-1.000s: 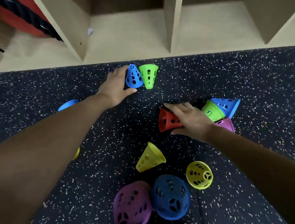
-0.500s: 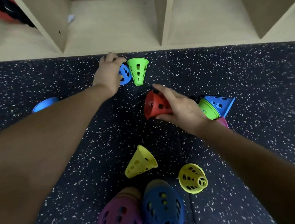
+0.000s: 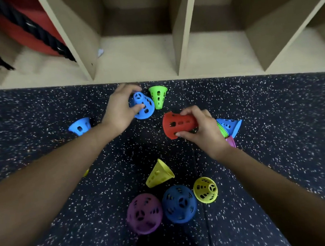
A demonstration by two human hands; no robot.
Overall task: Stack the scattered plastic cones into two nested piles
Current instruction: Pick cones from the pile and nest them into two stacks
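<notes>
On the speckled floor mat (image 3: 284,133) before the wooden cubbies (image 3: 179,32), each hand now has a cone in its grasp. The left hand (image 3: 118,111) curls fingers and thumb round the light blue cone (image 3: 145,106), which is tilted and sits just beside the green cone (image 3: 159,99). A second ago this cone stood on the mat with the hand only laid against it. The right hand (image 3: 203,130) pinches the red cone (image 3: 178,124) between thumb and curled fingers, wide mouth turned leftward. It had been lying under flatter fingers and now appears raised clear of the mat. Behind that hand a blue-over-green nested pair (image 3: 229,125) lies on its side, with a purple edge (image 3: 230,141) showing below it. Still loose are the fallen yellow cone (image 3: 159,173), the standing yellow cone (image 3: 205,189), the dark blue cone (image 3: 180,203), the purple cone (image 3: 143,213) and a second light blue cone (image 3: 80,126) at far left. Both pick-ups look secured, so nesting can begin, but most of the gathering remains.
</notes>
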